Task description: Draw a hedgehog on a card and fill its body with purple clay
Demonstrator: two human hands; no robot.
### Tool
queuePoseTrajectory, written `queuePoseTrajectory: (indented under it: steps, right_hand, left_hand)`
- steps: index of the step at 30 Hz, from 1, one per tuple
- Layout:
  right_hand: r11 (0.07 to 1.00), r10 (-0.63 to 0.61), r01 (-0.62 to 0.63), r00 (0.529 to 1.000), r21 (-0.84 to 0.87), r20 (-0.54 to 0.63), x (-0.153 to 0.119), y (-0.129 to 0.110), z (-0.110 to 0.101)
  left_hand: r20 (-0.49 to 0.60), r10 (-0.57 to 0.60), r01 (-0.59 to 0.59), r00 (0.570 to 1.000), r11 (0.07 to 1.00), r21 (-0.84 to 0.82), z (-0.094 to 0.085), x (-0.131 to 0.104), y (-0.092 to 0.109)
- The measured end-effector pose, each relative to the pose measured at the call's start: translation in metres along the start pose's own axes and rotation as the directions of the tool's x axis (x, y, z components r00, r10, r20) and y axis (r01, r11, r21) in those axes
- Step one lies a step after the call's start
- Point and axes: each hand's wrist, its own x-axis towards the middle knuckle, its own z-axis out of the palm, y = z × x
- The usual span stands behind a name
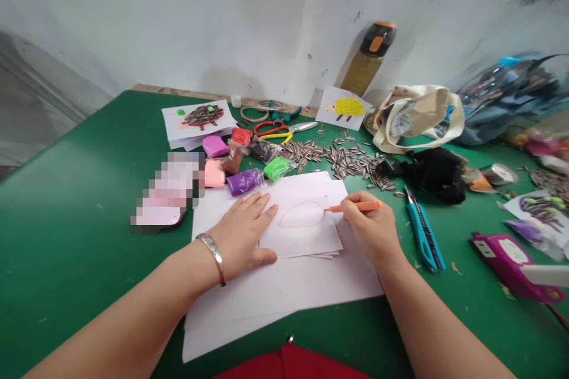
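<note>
My right hand (371, 222) is closed round an orange marker (362, 206), its tip touching a small sheet of paper (306, 243). On that sheet a thin reddish outline, rounded and pointed at the left end, is drawn. My left hand (242, 228) lies flat with fingers spread over the left part of the sheet, a silver bangle on its wrist. Under both hands are larger white sheets (249, 302). Packets of coloured clay, such as a purple one (245, 182) and a green one (277, 169), lie just beyond my left fingers.
Sunflower seeds (347, 160) are heaped behind the paper, near scissors (284, 130). A blue utility knife (423, 231) lies right of my right hand. Hedgehog pictures (200, 121), a bottle (367, 62), a cloth bag (418, 118) and a magenta device (511, 263) stand or lie around the green table.
</note>
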Motion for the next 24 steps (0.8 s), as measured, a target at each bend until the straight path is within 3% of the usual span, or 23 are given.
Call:
queuePoseTrajectory:
  steps: [6,12,18,24]
  right_hand:
    - [1.000,-0.001,0.001,1.000,-0.007,0.015,-0.0002,-0.0019,-0.0005]
    - [0.999,-0.005,0.005,1.000,-0.033,0.003,-0.0010,-0.0027,-0.0012]
    - [0.997,-0.038,0.038,0.999,-0.062,0.007,-0.0014,-0.0015,-0.0010]
    - [0.999,-0.045,0.045,0.999,-0.030,0.022,-0.0046,-0.0011,-0.0001]
  left_hand:
    - [0.053,-0.021,0.021,0.998,1.000,0.005,-0.0034,0.0005,0.0014]
    - [0.053,-0.015,0.014,0.998,1.000,0.018,-0.0023,-0.0001,0.0007]
    - [-0.030,0.033,-0.032,0.999,0.999,0.007,0.0045,-0.0006,-0.0045]
    - [0.018,0.003,-0.003,1.000,1.000,0.008,0.0002,-0.0004,-0.0013]
